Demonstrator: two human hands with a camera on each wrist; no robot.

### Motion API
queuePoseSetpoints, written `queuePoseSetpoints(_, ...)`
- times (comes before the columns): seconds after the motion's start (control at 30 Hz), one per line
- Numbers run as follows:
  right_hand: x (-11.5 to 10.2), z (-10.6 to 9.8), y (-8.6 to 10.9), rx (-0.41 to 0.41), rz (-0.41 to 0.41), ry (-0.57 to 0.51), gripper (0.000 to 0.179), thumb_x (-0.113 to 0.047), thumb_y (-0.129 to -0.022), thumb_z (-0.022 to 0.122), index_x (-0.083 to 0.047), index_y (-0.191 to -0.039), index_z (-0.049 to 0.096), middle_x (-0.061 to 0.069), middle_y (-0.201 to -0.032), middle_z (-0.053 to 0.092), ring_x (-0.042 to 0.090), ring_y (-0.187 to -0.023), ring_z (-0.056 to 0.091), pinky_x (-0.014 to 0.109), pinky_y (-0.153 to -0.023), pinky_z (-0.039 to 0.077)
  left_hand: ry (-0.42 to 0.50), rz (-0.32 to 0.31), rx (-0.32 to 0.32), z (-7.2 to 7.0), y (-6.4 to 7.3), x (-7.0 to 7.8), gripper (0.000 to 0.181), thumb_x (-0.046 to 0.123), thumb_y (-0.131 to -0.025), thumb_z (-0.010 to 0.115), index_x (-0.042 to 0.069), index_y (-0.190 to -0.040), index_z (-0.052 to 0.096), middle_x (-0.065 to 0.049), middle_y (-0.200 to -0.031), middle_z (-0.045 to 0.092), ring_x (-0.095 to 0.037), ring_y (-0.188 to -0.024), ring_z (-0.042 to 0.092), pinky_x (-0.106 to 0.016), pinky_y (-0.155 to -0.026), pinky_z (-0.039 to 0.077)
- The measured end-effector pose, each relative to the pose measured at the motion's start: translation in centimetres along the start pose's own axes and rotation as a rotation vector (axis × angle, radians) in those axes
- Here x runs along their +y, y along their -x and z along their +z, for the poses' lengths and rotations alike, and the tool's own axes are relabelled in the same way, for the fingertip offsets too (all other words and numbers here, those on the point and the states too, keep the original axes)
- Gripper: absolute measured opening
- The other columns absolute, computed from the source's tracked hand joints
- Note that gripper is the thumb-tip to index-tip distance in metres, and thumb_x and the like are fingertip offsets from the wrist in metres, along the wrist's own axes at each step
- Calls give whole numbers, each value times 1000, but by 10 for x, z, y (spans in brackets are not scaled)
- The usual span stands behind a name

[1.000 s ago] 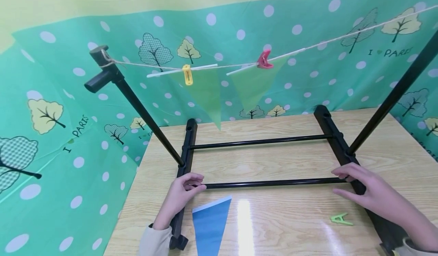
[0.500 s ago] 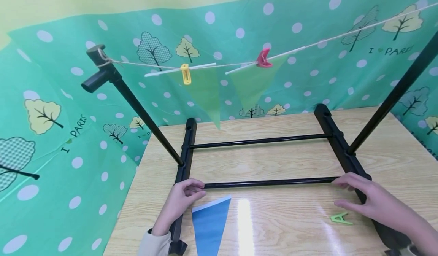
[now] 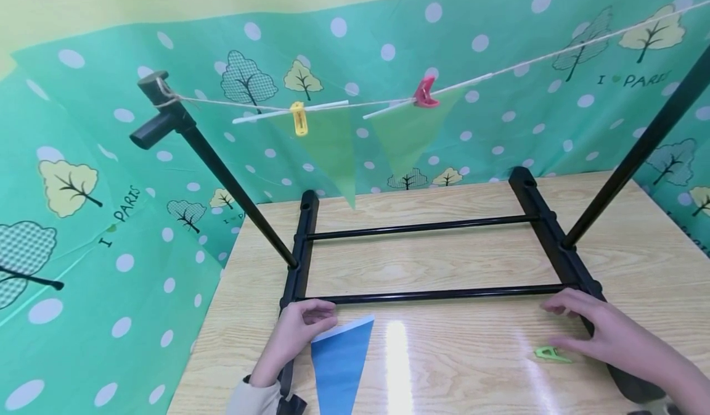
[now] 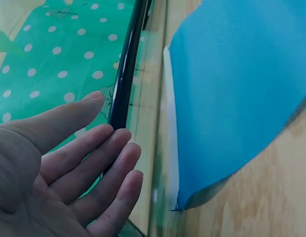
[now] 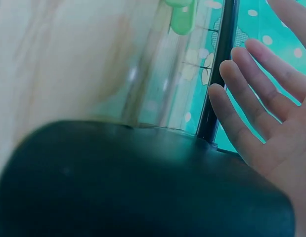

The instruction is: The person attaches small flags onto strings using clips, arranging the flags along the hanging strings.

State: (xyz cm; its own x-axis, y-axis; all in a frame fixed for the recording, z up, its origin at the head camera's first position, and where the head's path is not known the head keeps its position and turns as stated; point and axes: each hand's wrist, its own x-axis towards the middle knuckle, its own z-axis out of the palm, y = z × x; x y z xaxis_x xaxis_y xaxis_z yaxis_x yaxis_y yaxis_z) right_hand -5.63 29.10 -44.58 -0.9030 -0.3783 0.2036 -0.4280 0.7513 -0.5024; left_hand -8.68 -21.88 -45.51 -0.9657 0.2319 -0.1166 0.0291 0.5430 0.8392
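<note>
My left hand (image 3: 296, 335) has its fingers loosely extended and holds nothing, beside the near left corner of a black frame. Just right of it, a blue pennant flag (image 3: 342, 362) with a white top edge lies on the table; in the left wrist view the flag (image 4: 232, 98) stands apart from the fingers (image 4: 113, 153). My right hand (image 3: 604, 335) is also empty, over the frame's right foot, its thumb close to a small green clothespin (image 3: 546, 353). Whether the thumb touches the clothespin I cannot tell. In the right wrist view the fingers (image 5: 251, 108) are spread and relaxed.
A string (image 3: 549, 57) runs between two black uprights (image 3: 233, 187). On it hang two green pennants (image 3: 333, 150), one under a yellow clothespin (image 3: 300, 119), one under a pink clothespin (image 3: 426, 92). Black crossbars (image 3: 444, 293) span the frame's feet. A patterned green cloth stands behind.
Both hands have come away from the near crossbar and shifted slightly toward me. The right thumb now reaches the clothespin's right end in view. The flag and clothespin have not moved on the table.
</note>
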Motion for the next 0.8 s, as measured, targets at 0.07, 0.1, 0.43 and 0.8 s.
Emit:
queuePoseSetpoints(0.07,1,0,1,-19,16,-3,48,-40,-65,80,-24,-105,61,-13,-100,58,4,-86,53,21,-68,45,-10,8,-3,2,0,-1,32,23,-82,70,4,-107,66,-7,-96,68,-15,-81,66,-24,-67,52)
queuePoseSetpoints(0.1,1,1,2,-36,31,2,48,-42,-65,79,-25,-106,61,-14,-101,57,4,-87,52,22,-68,45,-20,8,-2,3,-1,-1,31,23,-82,70,5,-107,66,-7,-96,68,-15,-81,66,-24,-68,52)
queuePoseSetpoints(0.43,11,3,2,-163,20,46,51,-56,-66,71,-26,-105,60,-14,-102,55,3,-91,52,25,-71,47,-147,-31,43,11,-1,0,27,25,-78,74,11,-101,69,-1,-95,68,-14,-84,64,-28,-71,51)
queuePoseSetpoints(0.8,18,6,3,-221,-11,59,45,-58,-68,68,-29,-101,61,-17,-100,56,0,-93,51,18,-74,44,-194,-52,28,20,-3,-1,25,20,-76,76,14,-99,69,4,-94,67,-13,-86,61,-32,-74,49)
